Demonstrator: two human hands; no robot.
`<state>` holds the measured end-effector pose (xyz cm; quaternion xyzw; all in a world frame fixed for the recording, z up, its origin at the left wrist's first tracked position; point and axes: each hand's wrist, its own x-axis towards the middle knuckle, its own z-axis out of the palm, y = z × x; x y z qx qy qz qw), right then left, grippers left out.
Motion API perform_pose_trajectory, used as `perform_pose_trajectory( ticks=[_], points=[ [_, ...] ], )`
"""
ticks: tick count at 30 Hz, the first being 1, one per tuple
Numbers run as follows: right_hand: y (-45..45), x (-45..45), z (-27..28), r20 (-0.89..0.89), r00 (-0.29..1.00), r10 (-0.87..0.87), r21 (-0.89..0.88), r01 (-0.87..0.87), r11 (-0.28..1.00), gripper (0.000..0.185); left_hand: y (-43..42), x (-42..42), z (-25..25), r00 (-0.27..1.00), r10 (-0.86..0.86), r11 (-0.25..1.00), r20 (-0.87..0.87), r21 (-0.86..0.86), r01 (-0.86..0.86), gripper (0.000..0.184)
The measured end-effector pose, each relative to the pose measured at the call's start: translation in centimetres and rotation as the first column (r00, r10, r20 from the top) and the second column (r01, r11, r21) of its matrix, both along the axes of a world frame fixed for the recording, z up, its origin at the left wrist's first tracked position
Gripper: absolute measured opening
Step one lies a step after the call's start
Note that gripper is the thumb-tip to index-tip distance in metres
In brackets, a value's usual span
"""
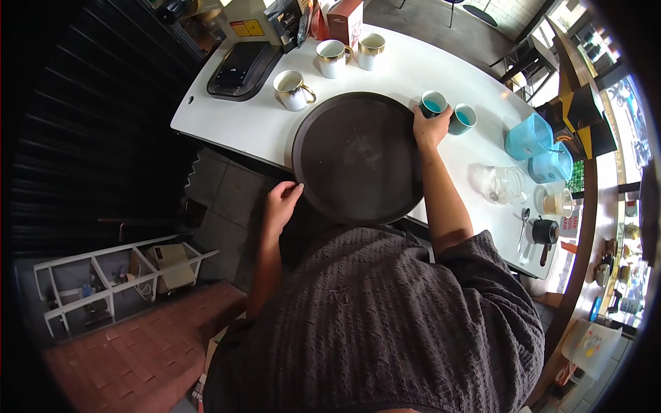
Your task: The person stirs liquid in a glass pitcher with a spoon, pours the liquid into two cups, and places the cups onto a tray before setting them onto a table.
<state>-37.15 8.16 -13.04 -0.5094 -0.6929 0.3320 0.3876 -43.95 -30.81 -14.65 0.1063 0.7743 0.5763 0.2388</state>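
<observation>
A large round dark brown tray [358, 162] lies on the white table and overhangs its near edge. My left hand [280, 206] is at the tray's left rim, thumb and fingers pinched together on the edge. Beyond the tray's right side, my right hand [432, 128] is wrapped round a cup [434, 102] with a turquoise inside. A second cup [463, 119] of the same kind stands upright just right of that hand. Three white mugs with gold handles and trim, a near one [292, 91], a middle one [333, 59] and a far one [371, 51], stand behind the tray.
A black scale-like device [241, 65] sits at the table's left end. To the right are blue plastic containers [529, 138], a clear glass jar [503, 185], a spoon [524, 227] and a small dark pot [545, 233]. A white metal frame [103, 279] stands on the floor at left.
</observation>
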Motion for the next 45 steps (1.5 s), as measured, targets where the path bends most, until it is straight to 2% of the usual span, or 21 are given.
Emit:
perform_pose_trajectory(
  ticks=[5, 6, 8, 10, 12, 15, 23, 30, 32, 34, 35, 36, 37, 39, 40, 41, 42, 45],
  points=[
    [-0.3, -0.5, 1.4, -0.034, 0.994, 0.104, 0.211, -0.094, 0.973, 0.087, 0.3, 0.3, -0.3, 1.000, 0.019, 1.000, 0.006, 0.004, -0.019, 0.025],
    [-1.1, -0.6, 2.4, -0.031, 0.994, 0.107, 0.208, -0.098, 0.973, 0.087, 0.4, 0.0, -0.2, 1.000, 0.022, 1.000, 0.009, 0.001, -0.022, 0.025],
    [-2.7, -0.8, 3.9, -0.030, 0.955, 0.294, 0.148, -0.286, 0.947, 0.087, 0.7, -0.3, 0.0, 1.000, -0.029, 0.998, -0.010, -0.047, 0.028, 0.025],
    [-3.0, -1.5, 2.9, 0.020, 0.915, 0.402, 0.139, -0.401, 0.906, 0.090, 1.2, -0.1, 0.3, 1.000, -0.024, 0.999, -0.005, -0.048, 0.024, 0.026],
    [-4.1, -1.9, 2.8, 0.065, 0.858, 0.509, 0.116, -0.513, 0.850, 0.085, 1.5, 0.1, 0.5, 1.000, -0.007, 0.999, -0.005, -0.048, 0.006, 0.026],
    [-5.6, -2.7, 2.3, 0.061, 0.810, 0.583, 0.088, -0.586, 0.806, 0.076, 1.6, 0.2, -0.1, 1.000, 0.000, 1.000, 0.004, -0.009, 0.000, 0.026],
    [-6.4, -3.5, 1.4, 0.118, 0.789, 0.603, 0.050, -0.611, 0.790, 0.078, 1.8, 1.0, -0.6, 0.997, 0.057, 0.997, 0.052, 0.042, -0.059, 0.028],
    [-4.3, -1.0, 1.2, 0.110, 0.737, 0.667, 0.142, -0.676, 0.723, 0.097, 1.8, 1.4, -0.3, 0.996, 0.042, 0.999, 0.082, 0.020, -0.044, 0.030],
    [-2.1, 1.3, 2.6, 0.189, 0.819, 0.541, 0.399, -0.568, 0.720, 0.094, 1.8, 1.4, -0.5, 0.995, 0.042, 0.999, 0.090, 0.016, -0.043, 0.030],
    [0.9, 4.2, 3.6, 0.207, 0.918, 0.337, 0.493, -0.396, 0.775, 0.086, 1.9, 1.6, -0.6, 0.994, 0.039, 0.999, 0.098, 0.014, -0.041, 0.030],
    [1.5, 5.4, 4.4, 0.263, 0.963, 0.056, 0.598, -0.208, 0.774, 0.090, 2.0, 1.7, -0.5, 0.994, 0.042, 0.999, 0.098, 0.025, -0.045, 0.029],
    [2.0, 6.4, 4.9, 0.277, 0.932, -0.234, 0.703, -0.032, 0.710, 0.093, 2.1, 1.8, -0.6, 0.994, 0.044, 0.998, 0.097, 0.037, -0.048, 0.029],
    [3.0, 7.1, 4.3, 0.280, 0.929, -0.240, 0.704, -0.029, 0.710, 0.093, 2.2, 1.8, -0.5, 0.994, 0.037, 0.998, 0.100, 0.037, -0.041, 0.029],
    [5.0, 7.8, 2.7, 0.285, 0.915, -0.284, 0.541, 0.091, 0.836, 0.102, 2.1, 1.7, -0.3, 0.995, 0.011, 1.000, 0.098, 0.024, -0.013, 0.029],
    [5.6, 7.9, 2.1, 0.286, 0.914, -0.288, 0.537, 0.096, 0.838, 0.102, 2.1, 1.6, -0.2, 0.995, 0.005, 1.000, 0.097, 0.019, -0.007, 0.029],
    [5.9, 7.9, 1.9, 0.217, 0.970, -0.113, 0.298, 0.045, 0.953, 0.106, 2.1, 1.6, -0.1, 0.995, -0.001, 1.000, 0.104, 0.001, 0.001, 0.029],
    [6.0, 7.9, 1.6, 0.097, 0.994, 0.042, 0.049, -0.047, 0.998, 0.109, 2.0, 1.5, 0.1, 0.994, -0.007, 1.000, 0.110, -0.018, 0.009, 0.030],
    [6.0, 7.5, 0.8, 0.055, 0.998, 0.033, 0.034, -0.035, 0.999, 0.098, 2.1, 1.6, 0.4, 0.993, -0.013, 0.999, 0.115, -0.037, 0.017, 0.030]
  ],
)
